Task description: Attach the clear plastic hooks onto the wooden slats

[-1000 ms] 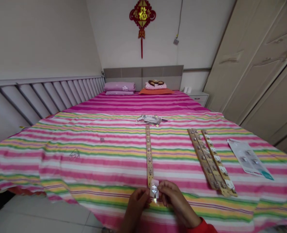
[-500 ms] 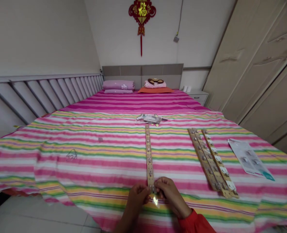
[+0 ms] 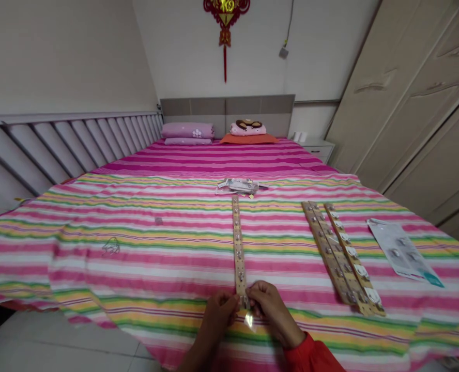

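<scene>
A long wooden strip (image 3: 238, 243) studded with small metal hooks lies lengthwise on the striped bedspread (image 3: 136, 243). At its near end, my left hand (image 3: 218, 313) and my right hand (image 3: 270, 308) pinch a small clear hook piece (image 3: 245, 301) against the strip, fingers closed on it from both sides. A shiny bit (image 3: 248, 321) hangs just below the hook. My right sleeve is red.
Two more strips with hooks (image 3: 341, 256) lie side by side to the right, and a white packet (image 3: 403, 253) lies beyond them. A pile of clear wrappers (image 3: 240, 186) sits at the strip's far end. Pillows, a nightstand and wardrobe doors stand behind.
The hook piece, held up slightly off the strip a second ago, now sits lower against the strip's near end, and both hands have closed in around it. The view tilted down a little.
</scene>
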Available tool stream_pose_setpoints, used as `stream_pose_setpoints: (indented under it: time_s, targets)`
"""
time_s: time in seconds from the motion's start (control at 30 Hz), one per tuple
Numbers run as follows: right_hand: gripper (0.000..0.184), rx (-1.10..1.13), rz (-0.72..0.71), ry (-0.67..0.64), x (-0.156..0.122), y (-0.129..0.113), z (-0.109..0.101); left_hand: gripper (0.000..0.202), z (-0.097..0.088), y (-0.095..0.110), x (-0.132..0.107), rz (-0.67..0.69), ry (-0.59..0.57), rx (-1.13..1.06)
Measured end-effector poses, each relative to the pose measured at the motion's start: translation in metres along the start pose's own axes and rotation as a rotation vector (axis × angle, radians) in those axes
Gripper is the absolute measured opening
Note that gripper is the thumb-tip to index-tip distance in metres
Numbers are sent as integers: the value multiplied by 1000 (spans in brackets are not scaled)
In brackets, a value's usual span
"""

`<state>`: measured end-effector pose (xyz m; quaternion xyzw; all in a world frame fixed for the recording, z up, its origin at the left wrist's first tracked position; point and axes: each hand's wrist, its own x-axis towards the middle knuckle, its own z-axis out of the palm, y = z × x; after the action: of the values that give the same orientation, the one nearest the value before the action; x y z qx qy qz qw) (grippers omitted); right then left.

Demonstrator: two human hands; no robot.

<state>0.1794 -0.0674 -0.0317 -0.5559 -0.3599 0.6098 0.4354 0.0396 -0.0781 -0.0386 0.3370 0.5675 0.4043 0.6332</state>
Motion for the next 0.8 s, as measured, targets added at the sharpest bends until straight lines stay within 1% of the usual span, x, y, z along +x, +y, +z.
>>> stream_pose_setpoints:
  time_s: [0.1,0.17,0.2,0.33,0.37,0.53,0.67,0.8]
  targets:
    - [26,-1,-4,-4,3,6,-1,45,2,5,-3,18,48,89]
    - [29,2,-3,2,4,9,-1,43,5,10,-4,47,92,137]
    - [30,7,-3,9,4,10,0,43,6,12,-4,65,96,150]
    - [30,33,9,24,4,12,2,43,9,15,1,114,14,212]
    - [31,34,6,17,3,13,3,42,9,14,3,127,8,231]
    - [42,1,-30,-42,6,20,5,40,9,8,12,151,62,241]
    - [45,1,-65,-18,9,24,5,38,9,4,16,160,74,230]
    - [53,56,-70,5,7,25,7,42,11,8,16,140,77,223]
